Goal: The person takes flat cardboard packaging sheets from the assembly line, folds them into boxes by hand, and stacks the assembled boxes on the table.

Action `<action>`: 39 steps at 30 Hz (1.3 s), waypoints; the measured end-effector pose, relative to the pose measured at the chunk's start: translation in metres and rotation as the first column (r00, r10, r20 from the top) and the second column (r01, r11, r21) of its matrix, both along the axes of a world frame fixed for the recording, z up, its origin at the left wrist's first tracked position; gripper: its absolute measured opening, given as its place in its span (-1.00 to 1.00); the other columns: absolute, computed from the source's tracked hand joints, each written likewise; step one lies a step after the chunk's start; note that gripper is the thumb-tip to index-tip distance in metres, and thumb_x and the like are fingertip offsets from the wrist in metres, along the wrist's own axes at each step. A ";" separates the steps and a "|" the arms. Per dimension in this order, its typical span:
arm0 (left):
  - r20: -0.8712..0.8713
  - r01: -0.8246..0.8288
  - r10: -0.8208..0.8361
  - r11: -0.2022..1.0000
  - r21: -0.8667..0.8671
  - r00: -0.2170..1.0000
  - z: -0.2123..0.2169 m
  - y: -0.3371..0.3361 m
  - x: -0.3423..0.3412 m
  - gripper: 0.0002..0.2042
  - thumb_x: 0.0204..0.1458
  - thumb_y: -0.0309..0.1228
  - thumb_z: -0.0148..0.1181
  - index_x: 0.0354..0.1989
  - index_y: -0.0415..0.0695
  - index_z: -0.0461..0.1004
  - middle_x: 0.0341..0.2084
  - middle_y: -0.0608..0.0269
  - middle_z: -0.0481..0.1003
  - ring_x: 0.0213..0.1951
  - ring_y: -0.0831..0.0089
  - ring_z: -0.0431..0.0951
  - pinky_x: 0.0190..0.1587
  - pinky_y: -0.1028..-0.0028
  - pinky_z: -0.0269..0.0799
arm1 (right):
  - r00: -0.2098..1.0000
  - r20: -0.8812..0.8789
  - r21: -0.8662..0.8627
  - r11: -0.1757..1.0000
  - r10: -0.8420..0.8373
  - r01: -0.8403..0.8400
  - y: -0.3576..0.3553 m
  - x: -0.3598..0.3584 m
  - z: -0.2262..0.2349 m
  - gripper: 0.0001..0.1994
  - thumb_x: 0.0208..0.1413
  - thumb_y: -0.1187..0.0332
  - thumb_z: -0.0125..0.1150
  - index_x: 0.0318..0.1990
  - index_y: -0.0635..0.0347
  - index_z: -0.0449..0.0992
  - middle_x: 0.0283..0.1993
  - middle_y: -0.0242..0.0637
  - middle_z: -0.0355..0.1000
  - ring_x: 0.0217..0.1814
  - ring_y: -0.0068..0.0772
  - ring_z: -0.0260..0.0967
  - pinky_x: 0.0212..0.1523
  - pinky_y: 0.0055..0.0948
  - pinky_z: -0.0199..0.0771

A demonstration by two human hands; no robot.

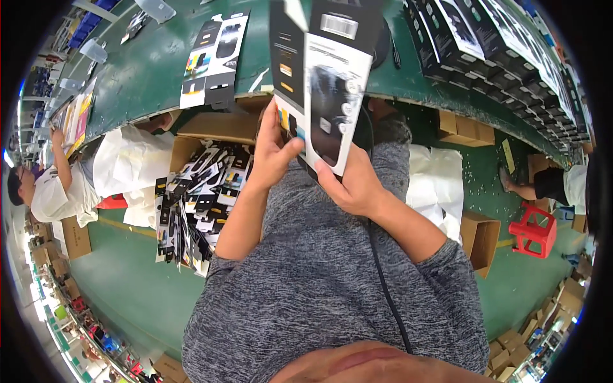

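Between my hands stands a black-and-white printed carton (335, 96), partly unfolded into a box shape, with its top flaps up over the table's edge. My left hand (273, 153) grips its lower left side, thumb across the coloured panel. My right hand (352, 185) holds the bottom right corner, with the thumb on the white face. Inside the carton cannot be seen. Flat carton blanks (214, 60) of the same print lie on the green table (147, 83), left of the held one.
Rows of made-up cartons (472, 45) are stacked on the table at right. A pen (396, 56) lies near them. By my left side, an open cardboard box (217, 127) overflows with flat blanks. A person (57, 191) sits at far left; a red stool (535, 231) stands at right.
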State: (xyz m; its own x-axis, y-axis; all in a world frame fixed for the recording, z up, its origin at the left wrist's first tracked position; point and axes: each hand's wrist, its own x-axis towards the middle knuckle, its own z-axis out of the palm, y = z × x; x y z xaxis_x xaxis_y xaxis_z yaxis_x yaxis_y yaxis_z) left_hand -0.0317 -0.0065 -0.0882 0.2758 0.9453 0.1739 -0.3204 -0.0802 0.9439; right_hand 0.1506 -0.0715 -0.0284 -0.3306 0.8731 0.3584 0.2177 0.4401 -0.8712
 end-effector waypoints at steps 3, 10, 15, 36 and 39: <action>-0.065 0.091 -0.081 0.980 0.175 0.995 0.015 0.004 0.001 0.68 -0.71 0.43 0.50 0.53 -0.20 -0.48 0.50 -0.11 -0.15 0.48 0.03 0.04 0.46 0.08 -0.04 | 0.913 0.358 0.104 0.980 -0.196 0.169 0.002 0.000 0.003 -0.23 -0.03 0.51 0.23 0.44 0.04 0.23 -0.24 -0.17 0.27 -0.34 -0.06 0.43 -0.35 -0.13 0.54; 0.092 0.019 -0.038 0.981 0.195 0.995 0.042 0.007 0.026 0.56 -0.53 0.34 0.59 0.55 -0.14 -0.37 0.50 -0.18 -0.16 0.49 -0.05 -0.02 0.46 0.00 -0.04 | 0.848 0.505 0.202 0.977 -0.163 0.068 0.004 0.012 0.001 -0.17 -0.06 0.44 0.35 0.46 -0.07 0.25 -0.22 -0.28 0.30 -0.36 -0.31 0.43 -0.39 -0.32 0.55; -0.011 0.320 -0.328 0.913 0.253 0.945 0.032 0.023 0.013 0.43 -0.49 0.01 0.67 0.55 -0.16 -0.23 0.50 -0.05 -0.12 0.47 0.12 0.04 0.44 0.10 0.02 | 0.989 0.138 0.222 0.971 0.057 -0.087 0.045 0.042 0.038 -0.02 -0.22 0.31 0.61 0.45 0.14 0.23 -0.20 -0.24 0.40 -0.35 -0.37 0.41 -0.33 -0.36 0.49; -0.010 0.445 -0.446 0.894 -0.061 0.895 0.058 0.015 0.044 0.48 -0.55 -0.01 0.63 0.55 -0.26 -0.30 0.48 -0.02 -0.01 0.49 0.18 0.06 0.50 0.24 -0.09 | 0.990 0.043 0.596 0.798 -0.135 0.083 0.079 0.063 0.046 -0.27 -0.37 0.51 0.66 0.12 0.15 0.51 0.11 -0.06 0.33 -0.07 -0.28 0.45 -0.17 -0.43 0.54; -0.053 0.456 -0.456 0.890 -0.017 0.888 0.052 0.013 0.047 0.45 -0.56 0.01 0.61 0.55 -0.26 -0.22 0.48 -0.03 -0.02 0.49 0.16 0.05 0.49 0.23 -0.10 | 0.959 -0.054 0.655 0.715 -0.277 0.243 0.073 0.069 0.056 -0.50 -0.37 0.43 0.59 -0.12 0.04 0.60 -0.05 -0.29 0.45 -0.23 -0.27 0.47 -0.30 -0.34 0.55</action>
